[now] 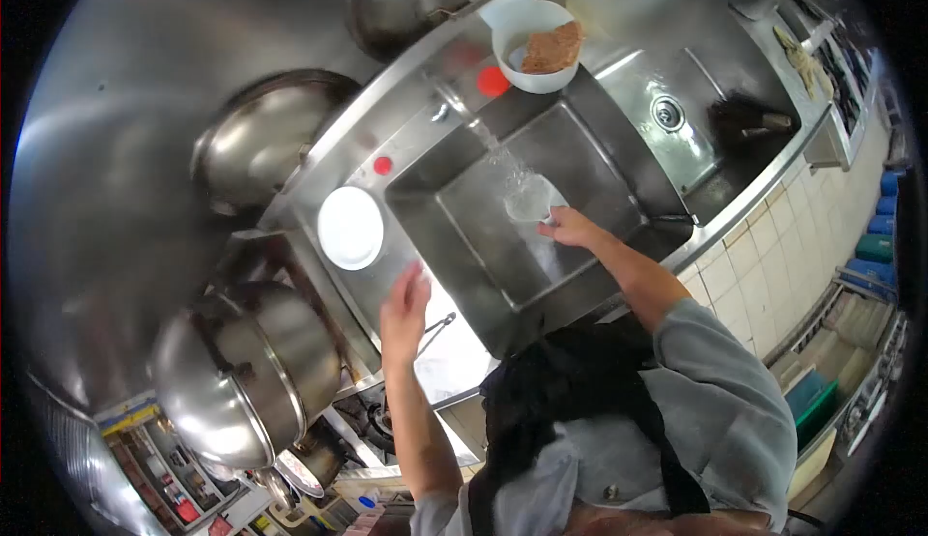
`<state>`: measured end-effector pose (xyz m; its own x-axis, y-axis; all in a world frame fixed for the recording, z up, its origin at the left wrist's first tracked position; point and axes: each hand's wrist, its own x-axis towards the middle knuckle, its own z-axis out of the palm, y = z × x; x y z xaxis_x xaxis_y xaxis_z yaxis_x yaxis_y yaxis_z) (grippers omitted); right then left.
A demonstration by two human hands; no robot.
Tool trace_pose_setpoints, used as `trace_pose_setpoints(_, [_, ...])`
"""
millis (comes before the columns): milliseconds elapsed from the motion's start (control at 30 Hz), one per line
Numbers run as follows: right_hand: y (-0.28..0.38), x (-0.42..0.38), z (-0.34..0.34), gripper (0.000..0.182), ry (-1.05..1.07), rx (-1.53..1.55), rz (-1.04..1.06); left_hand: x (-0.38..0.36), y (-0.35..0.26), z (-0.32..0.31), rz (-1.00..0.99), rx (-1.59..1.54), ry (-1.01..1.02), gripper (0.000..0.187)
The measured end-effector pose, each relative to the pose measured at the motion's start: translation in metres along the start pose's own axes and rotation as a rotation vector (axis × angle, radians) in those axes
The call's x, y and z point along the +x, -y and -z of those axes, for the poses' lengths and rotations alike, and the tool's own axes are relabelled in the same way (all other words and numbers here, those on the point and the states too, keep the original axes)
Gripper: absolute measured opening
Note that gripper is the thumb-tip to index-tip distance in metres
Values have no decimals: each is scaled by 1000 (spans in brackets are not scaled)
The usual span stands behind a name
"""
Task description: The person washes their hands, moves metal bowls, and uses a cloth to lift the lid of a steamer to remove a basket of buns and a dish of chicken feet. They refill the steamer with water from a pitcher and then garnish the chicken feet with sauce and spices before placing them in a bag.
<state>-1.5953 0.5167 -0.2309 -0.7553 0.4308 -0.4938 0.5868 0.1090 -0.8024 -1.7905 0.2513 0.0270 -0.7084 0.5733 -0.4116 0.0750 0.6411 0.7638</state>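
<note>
Over the left basin of the steel sink (599, 149), my right hand (572, 227) is closed round the handle of a small pale cup (529, 200). Running water (501, 157) falls from the tap (462, 111) into the cup and splashes, and a pale stream shows below it. My left hand (404, 309) is in the air over the sink's left ledge, its fingers stretched out and holding nothing. Nearest to it are a round white plate or lid (350, 229) and a dark, thin tool with a forked end (440, 323).
A white handled bowl (510, 24) with a brown, rough-looking block (554, 48) stands at the sink's back edge. The right basin has a drain (667, 113) and a dark brush-like thing (749, 115). Large steel woks or lids (280, 130) line the back; a big steel pot (242, 372) stands left.
</note>
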Motion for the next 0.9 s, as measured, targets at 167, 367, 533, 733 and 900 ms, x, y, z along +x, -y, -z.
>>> trace_pose_setpoints(167, [-34, -43, -10, 65, 161, -246, 77, 119, -59, -90, 22, -717, 232, 44])
trace_pose_setpoints(367, [-44, -87, -3, 58, 323, -497, 17, 186, -109, -180, 5, -888, 302, 35])
trace_pose_setpoints(533, [-16, -113, 15, 47, 182, -403, 54, 198, -140, -175, 44, -771, 121, 27])
trace_pose_setpoints(733, [0, -125, 23, 41, 207, -344, -1, 174, -146, -154, -209, -893, -19, 13])
trace_pose_setpoints(900, [-1, -123, 11, 39, 225, -448, -77, 187, -118, -169, -311, -677, -197, 10])
